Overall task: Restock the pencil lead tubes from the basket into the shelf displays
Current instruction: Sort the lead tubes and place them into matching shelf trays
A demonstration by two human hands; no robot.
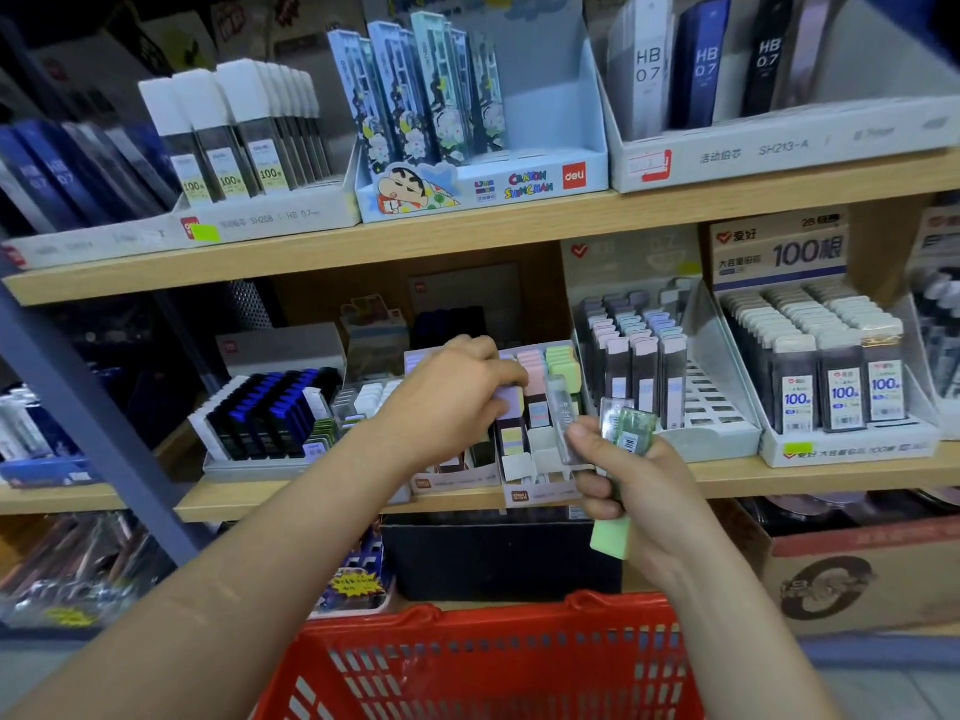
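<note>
The red basket [519,615] sits near, under the middle shelf [779,475], likely to keep stock within reach. In the pastel display [452,483], the left grip [447,402] pinches a lavender-capped tube [511,402], apparently seating it. Just right, the right grip [628,485] clasps several clear, green-capped tubes [623,428], held ready.

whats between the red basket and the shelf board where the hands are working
In the head view, a black box sits under the shelf board, just behind the red basket's rim.
</note>
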